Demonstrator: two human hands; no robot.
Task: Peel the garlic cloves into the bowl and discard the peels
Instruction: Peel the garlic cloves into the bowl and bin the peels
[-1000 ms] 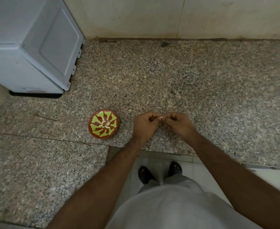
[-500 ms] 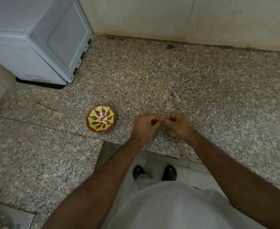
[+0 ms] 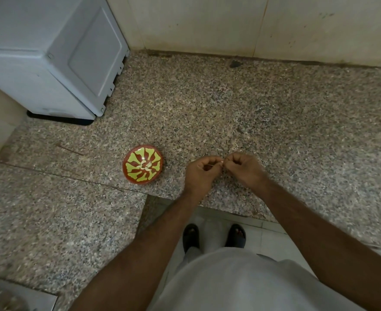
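Right of the bowl (image 3: 143, 163), both the left hand (image 3: 202, 173) and right hand (image 3: 244, 168) pinch one garlic clove (image 3: 222, 162) in curled fingers; peeling should stay gentle, above the counter (image 3: 275, 122).

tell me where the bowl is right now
In the head view the bowl sits on the granite counter, just left of the hands, in front of the white appliance.

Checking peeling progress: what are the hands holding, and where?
Both hands, left hand and right hand, pinch one small garlic clove between their fingertips, at opposite ends.
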